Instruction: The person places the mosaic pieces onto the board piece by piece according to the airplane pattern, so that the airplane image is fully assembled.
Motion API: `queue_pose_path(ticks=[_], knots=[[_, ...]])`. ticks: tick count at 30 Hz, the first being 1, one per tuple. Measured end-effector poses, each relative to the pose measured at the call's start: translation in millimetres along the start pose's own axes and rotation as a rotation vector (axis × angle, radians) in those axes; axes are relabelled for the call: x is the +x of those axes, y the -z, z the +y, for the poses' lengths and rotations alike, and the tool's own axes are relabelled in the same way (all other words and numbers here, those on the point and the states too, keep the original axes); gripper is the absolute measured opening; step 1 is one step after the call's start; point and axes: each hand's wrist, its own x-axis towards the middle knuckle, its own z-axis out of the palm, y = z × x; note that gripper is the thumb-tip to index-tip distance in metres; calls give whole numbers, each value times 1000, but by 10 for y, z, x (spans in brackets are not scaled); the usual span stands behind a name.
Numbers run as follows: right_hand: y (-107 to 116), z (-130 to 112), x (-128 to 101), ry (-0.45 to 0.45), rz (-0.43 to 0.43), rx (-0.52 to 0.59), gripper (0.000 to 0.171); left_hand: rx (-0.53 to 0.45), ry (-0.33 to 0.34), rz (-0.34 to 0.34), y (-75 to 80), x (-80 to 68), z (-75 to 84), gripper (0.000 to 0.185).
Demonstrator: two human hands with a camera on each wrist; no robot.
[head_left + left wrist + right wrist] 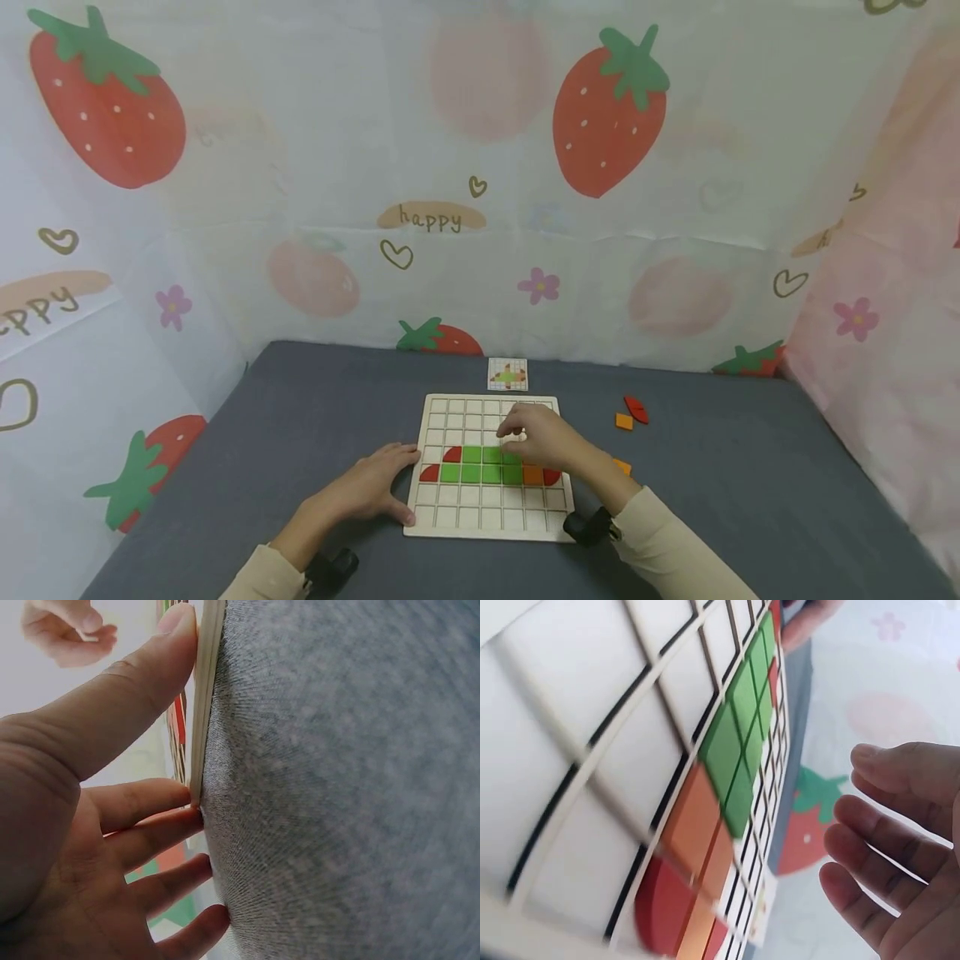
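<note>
A wooden grid board [491,467] lay flat on the grey tabletop [720,475], close to the person's front edge. The left hand [367,492] rested against the board's left edge, fingers [150,814] straight and slightly spread, thumb along the rim; judged, it was there to keep the board from sliding. The right hand [543,442] hovered over the upper right part of the tile pattern, fingers [889,859] loosely bent and held apart; the right wrist view showed nothing between them, though the head view hid the fingertips, so a small piece pinched there could not be ruled out. Tiles sat in two adjoining rows: green squares [480,464], about seven visible (three or so upper, four lower), one orange square [533,475] at the lower row's right, and three red rounded pieces, namely one [452,454] at the upper row's left, one [429,473] at the lower row's left, one [552,477] at the lower right. The hand covered part of the upper row, so the count there was uncertain. One pattern card [507,374] lay just behind the board, probably kept there for reference. Loose pieces lay right of the board: one red piece [636,408], one orange piece [624,421] touching or just beside it, and another orange piece [622,466] near the right wrist, likely spares kept within reach.
</note>
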Motion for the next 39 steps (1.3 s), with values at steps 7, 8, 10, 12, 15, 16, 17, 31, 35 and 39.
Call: queue_pose_path(ticks=[7, 8, 10, 12, 15, 16, 17, 31, 35, 39], knots=[[112, 177, -226, -82, 63, 47, 19, -3, 8, 2, -13, 2, -21, 89], [126, 199, -257, -82, 75, 45, 18, 1, 5, 6, -12, 0, -20, 89], [141, 243, -316, -79, 95, 33, 17, 13, -2, 16, -11, -3, -19, 89], [142, 292, -373, -80, 112, 16, 15, 20, -6, 23, -10, -7, -18, 90], [126, 368, -460, -93, 128, 0, 13, 26, -7, 26, -11, -6, -17, 90], [119, 394, -490, -100, 132, -7, 14, 24, -5, 24, -12, -5, -17, 90], [113, 420, -519, -121, 135, -8, 14, 20, -2, 22, -11, -5, -16, 90], [146, 749, -838, -252, 140, -51, 27, 5, -16, 19, -18, -12, -9, 88], [181, 813, -890, -289, 137, -46, 30, 8, -17, 16, -14, -10, -5, 88], [208, 854, -924, -313, 138, -74, 30, -5, -2, 8, -7, -3, -1, 88]])
